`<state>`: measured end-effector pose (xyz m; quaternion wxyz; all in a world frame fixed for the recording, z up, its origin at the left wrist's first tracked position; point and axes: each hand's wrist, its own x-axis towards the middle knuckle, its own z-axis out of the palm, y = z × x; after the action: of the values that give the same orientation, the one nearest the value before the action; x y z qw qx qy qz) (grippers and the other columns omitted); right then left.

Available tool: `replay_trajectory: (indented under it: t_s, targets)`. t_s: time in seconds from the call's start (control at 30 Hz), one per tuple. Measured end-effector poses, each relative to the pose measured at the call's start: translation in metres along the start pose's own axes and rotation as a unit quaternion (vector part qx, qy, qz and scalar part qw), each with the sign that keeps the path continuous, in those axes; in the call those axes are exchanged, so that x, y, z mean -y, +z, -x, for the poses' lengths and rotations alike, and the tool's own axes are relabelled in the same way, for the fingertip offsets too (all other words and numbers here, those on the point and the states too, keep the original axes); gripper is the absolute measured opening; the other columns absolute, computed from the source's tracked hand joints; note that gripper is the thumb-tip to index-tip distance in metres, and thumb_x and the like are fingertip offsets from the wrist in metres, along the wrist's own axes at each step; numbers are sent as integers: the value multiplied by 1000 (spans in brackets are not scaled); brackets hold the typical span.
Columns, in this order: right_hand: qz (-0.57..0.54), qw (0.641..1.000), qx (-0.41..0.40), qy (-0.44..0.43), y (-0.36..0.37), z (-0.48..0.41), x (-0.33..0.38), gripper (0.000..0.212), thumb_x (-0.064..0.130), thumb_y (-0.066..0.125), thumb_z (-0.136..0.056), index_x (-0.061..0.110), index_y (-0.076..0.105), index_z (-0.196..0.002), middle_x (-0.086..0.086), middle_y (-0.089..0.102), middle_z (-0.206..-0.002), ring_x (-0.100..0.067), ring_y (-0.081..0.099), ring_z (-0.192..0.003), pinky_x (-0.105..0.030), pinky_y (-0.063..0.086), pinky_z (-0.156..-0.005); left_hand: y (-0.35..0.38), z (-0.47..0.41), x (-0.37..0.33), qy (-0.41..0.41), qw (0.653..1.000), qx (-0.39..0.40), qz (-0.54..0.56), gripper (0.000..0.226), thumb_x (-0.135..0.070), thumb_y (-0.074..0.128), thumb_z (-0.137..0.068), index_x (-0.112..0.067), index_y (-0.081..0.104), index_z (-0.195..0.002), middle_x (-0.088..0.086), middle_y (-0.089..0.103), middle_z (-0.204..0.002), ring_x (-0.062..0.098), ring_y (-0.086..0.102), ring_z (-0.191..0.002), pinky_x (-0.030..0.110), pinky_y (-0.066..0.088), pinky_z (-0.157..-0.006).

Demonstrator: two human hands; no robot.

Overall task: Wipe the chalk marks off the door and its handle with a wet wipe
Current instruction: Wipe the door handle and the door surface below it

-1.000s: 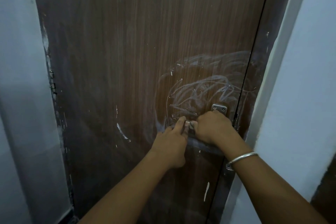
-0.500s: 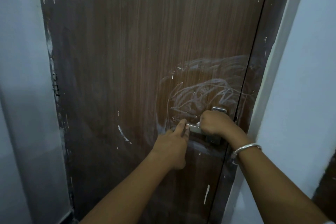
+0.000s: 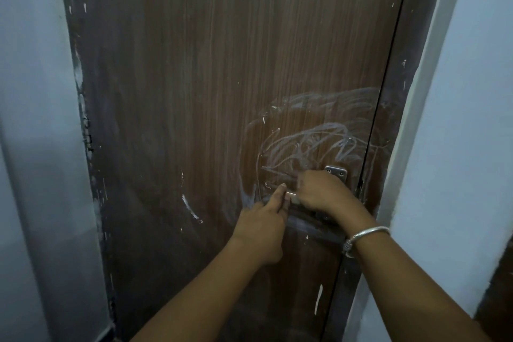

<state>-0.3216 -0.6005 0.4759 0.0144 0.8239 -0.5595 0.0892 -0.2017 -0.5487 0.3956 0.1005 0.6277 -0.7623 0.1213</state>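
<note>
A brown wooden door (image 3: 222, 91) fills the view. White chalk scribbles (image 3: 319, 141) loop over it just above the metal lever handle (image 3: 292, 198). My right hand (image 3: 322, 191) is curled round the handle and covers most of it and part of the backplate (image 3: 337, 172). No wet wipe shows; my fingers hide whatever is under them. My left hand (image 3: 263, 228) holds the handle's free end, index finger pointing up along the door.
A dark door frame (image 3: 394, 119) runs down the right side, with a pale wall (image 3: 458, 119) beyond it. Another pale wall (image 3: 33, 119) stands at the left. Small white flecks and a curved scratch (image 3: 191, 209) mark the door left of the handle.
My right hand slid right along the handle from its free end, then back a little to the left. My left hand stayed at the handle's end.
</note>
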Motion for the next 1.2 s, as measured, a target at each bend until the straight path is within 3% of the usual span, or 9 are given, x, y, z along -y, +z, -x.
replay_trajectory:
  t_s: [0.33,0.53,0.7,0.83,0.9,0.97,1.0,1.1,1.2]
  targets:
    - [74,993,-90,10,3,18,2,18,22,53,-85,12,60,-99,-7,55,-84,-21,51,-71,-30,42,-59,-2,-1,1,9,999,14,36,99,-19,63,-71,-16,-1,-147,-4,-23,-153,30,29,-129,40,37,-96]
    - [57,949,-303,-68,27,12,13,36,18,60,-79,11,58,-114,-10,57,-114,-24,53,-97,-30,48,-76,-28,-11,24,47,998,-11,27,86,-27,56,-79,-22,4,-147,0,-8,-156,33,33,-126,44,38,-94]
    - [110,915,-360,-144,19,-14,34,52,16,65,-77,0,54,-126,-20,52,-132,-35,55,-112,-44,47,-92,-63,-26,59,-11,996,-74,53,87,-22,54,-82,-14,-4,-147,6,-11,-156,26,12,-141,42,27,-110]
    - [164,901,-351,-196,1,-43,49,60,21,62,-79,3,46,-134,-15,44,-141,-42,38,-130,-51,32,-106,-85,-42,81,-9,993,-102,58,88,-15,52,-80,-11,-6,-146,7,-11,-156,19,1,-143,37,19,-114]
    - [214,902,-320,-198,-4,-58,51,64,31,47,-88,7,28,-145,-11,26,-153,-39,6,-142,-52,5,-114,-91,-51,87,-8,992,-115,59,87,-13,51,-80,-12,-5,-147,7,-9,-156,18,-1,-143,37,19,-114]
    - [255,902,-298,-184,-7,-72,50,72,43,36,-92,9,8,-149,-9,3,-157,-33,-26,-137,-49,-19,-110,-96,-58,90,-10,990,-123,66,86,-15,52,-81,-12,-2,-147,8,-7,-156,20,0,-143,39,20,-114]
    - [273,898,-297,-178,-7,-76,50,75,47,34,-92,9,2,-149,-9,-3,-158,-31,-32,-133,-48,-24,-107,-98,-61,91,-10,990,-124,66,86,-16,53,-81,-11,-2,-147,8,-6,-156,20,0,-143,39,20,-113]
    - [276,894,-315,-160,-14,-81,54,80,54,34,-90,10,2,-149,-9,-1,-158,-32,-26,-138,-48,-26,-106,-101,-66,91,-9,989,-131,63,87,-16,55,-82,-11,-3,-147,9,-6,-156,21,1,-143,40,20,-113]
    - [220,898,-371,-90,-21,-76,50,88,57,43,-86,7,7,-148,-12,8,-157,-35,-14,-141,-51,-20,-109,-101,-65,90,-17,989,-120,90,89,-10,53,-80,-14,-6,-147,7,-11,-156,22,1,-143,41,20,-114]
